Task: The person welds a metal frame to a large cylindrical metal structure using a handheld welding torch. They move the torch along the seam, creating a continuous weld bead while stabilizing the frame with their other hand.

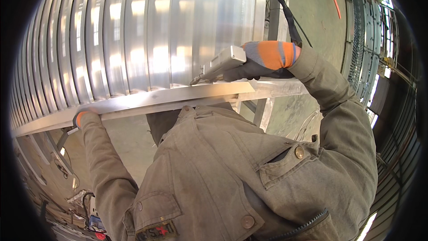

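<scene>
A boxy silver gun-shaped tool with a narrow tip is gripped in my right hand, which wears an orange and grey glove. The tip points down-left, close to where a ribbed shiny metal panel meets a long flat metal strip. From behind my right hand, a black sheathed hose runs up and away. My left hand, in a dark glove with an orange cuff, is at the near edge of the strip, far to the left. Its fingers are mostly hidden.
A metal frame supports the strip and continues to the right. Long metal profiles stand stacked at the far right. An orange-red rod lies on the greenish floor. Cables and equipment sit at the lower left.
</scene>
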A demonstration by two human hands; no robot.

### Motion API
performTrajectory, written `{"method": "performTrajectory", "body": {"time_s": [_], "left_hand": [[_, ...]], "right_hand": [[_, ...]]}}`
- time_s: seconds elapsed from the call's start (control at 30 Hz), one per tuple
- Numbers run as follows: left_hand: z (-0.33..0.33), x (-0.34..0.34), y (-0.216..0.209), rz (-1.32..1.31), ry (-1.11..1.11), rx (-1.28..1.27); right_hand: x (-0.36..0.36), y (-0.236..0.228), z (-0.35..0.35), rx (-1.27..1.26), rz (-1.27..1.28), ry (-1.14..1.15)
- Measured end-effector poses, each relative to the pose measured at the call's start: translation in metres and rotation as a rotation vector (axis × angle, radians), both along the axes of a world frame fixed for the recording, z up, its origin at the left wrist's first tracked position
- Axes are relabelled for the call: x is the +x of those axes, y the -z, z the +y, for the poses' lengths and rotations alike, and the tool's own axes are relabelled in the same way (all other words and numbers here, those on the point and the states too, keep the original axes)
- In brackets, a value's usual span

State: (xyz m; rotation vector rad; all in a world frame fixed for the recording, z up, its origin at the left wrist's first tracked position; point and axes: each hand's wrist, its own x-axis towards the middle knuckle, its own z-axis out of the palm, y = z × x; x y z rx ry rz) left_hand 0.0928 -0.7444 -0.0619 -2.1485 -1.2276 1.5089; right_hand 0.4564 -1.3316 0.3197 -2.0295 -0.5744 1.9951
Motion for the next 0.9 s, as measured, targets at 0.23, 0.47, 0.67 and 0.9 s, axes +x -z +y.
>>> {"method": "performTrajectory", "body": {"time_s": [0.23, 0.47, 0.67, 0.9], "left_hand": [[0.005, 0.002, 0.005, 0.013, 0.013, 0.007], [0.007, 0.000, 0.004, 0.031, 0.013, 0.015], [0.008, -0.001, 0.004, 0.040, 0.010, 0.019], [0.004, -0.002, 0.004, 0.045, 0.003, 0.018]], "right_hand": [[0.006, 0.004, -0.026, -0.043, -0.077, 0.019], [0.001, 0.036, -0.034, -0.015, -0.010, 0.009], [-0.003, 0.045, -0.033, 0.101, -0.013, -0.020], [0.002, 0.029, -0.019, 0.017, 0.016, -0.075]]}}
